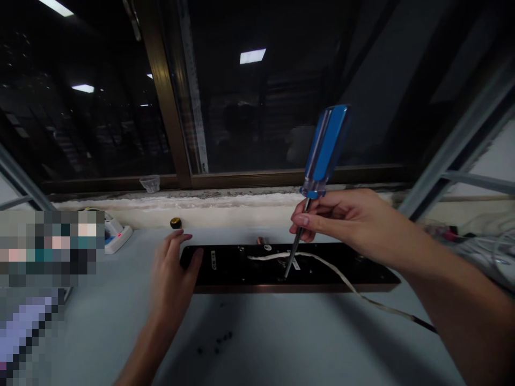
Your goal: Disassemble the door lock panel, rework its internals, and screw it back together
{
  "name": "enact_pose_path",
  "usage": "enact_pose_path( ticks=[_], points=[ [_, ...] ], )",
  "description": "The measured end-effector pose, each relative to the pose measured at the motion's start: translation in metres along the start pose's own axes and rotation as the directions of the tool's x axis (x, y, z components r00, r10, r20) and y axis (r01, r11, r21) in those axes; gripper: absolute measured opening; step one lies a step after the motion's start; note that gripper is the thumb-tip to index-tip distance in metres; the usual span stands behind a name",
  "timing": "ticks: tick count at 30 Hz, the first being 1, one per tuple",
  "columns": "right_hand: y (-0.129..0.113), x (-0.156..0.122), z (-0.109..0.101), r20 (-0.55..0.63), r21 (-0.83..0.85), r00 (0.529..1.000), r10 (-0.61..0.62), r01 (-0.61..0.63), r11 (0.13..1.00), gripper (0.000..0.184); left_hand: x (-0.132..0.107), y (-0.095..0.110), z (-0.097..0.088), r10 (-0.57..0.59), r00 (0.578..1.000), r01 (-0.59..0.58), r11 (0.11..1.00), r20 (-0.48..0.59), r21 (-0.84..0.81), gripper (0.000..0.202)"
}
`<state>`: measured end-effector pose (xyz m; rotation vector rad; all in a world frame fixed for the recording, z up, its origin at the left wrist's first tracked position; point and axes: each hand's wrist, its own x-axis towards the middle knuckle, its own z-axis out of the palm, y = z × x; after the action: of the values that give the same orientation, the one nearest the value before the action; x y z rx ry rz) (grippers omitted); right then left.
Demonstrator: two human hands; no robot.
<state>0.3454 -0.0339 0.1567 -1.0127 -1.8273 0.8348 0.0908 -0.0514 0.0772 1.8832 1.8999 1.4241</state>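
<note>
My right hand pinches the metal shaft of a screwdriver just below its clear and blue handle. The screwdriver is tilted, handle up, and its tip meets the top of a long black panel near the front edge; whether it sits in a screw is too small to tell. The panel has a copper-brown front side, small holes and white labels. Around its left end is my left hand, thumb on the top face and fingers at the back corner. A whitish cable runs across the panel and off to the right.
Several small dark screws lie on the light table in front. Behind stand a black-and-gold knob and, on the window ledge, a clear plastic cup. A white power strip sits left; bundled cables lie right.
</note>
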Motion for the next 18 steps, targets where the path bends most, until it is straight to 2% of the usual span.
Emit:
enact_pose_path(
  ticks=[2,4,5,8,10,13,16,18],
  points=[
    [-0.002,-0.001,-0.002,-0.014,0.010,1.000,-0.012,0.012,1.000,0.024,-0.012,0.014,0.000,0.167,0.980,-0.164,0.986,-0.105,0.034,0.020],
    [-0.003,-0.003,-0.005,-0.045,0.028,0.998,-0.034,0.035,0.999,0.023,-0.026,0.029,0.005,0.241,0.970,-0.243,0.969,-0.046,-0.048,0.016],
    [-0.004,-0.004,-0.007,-0.068,0.045,0.996,-0.050,0.053,0.998,0.022,-0.032,0.036,0.009,0.260,0.965,-0.255,0.961,0.030,-0.108,0.017],
    [-0.004,-0.007,-0.013,-0.139,0.123,0.986,-0.095,0.113,0.986,0.015,-0.043,0.052,0.022,0.242,0.923,-0.159,0.949,0.300,-0.274,0.030],
    [-0.005,-0.007,-0.016,-0.163,0.173,0.981,-0.106,0.134,0.976,0.013,-0.044,0.058,0.030,0.214,0.884,-0.060,0.934,0.417,-0.352,0.038],
    [-0.006,-0.007,-0.021,-0.162,0.220,0.981,-0.104,0.138,0.966,0.014,-0.040,0.065,0.036,0.178,0.872,0.034,0.908,0.457,-0.418,0.029],
    [-0.006,-0.005,-0.026,-0.203,0.244,0.967,-0.154,0.202,0.949,0.013,-0.032,0.075,0.039,0.139,0.892,0.086,0.882,0.430,-0.464,0.020],
    [-0.007,-0.005,-0.030,-0.281,0.254,0.942,-0.182,0.256,0.933,0.013,-0.025,0.085,0.041,0.094,0.907,0.151,0.838,0.411,-0.525,0.018]
  ],
)
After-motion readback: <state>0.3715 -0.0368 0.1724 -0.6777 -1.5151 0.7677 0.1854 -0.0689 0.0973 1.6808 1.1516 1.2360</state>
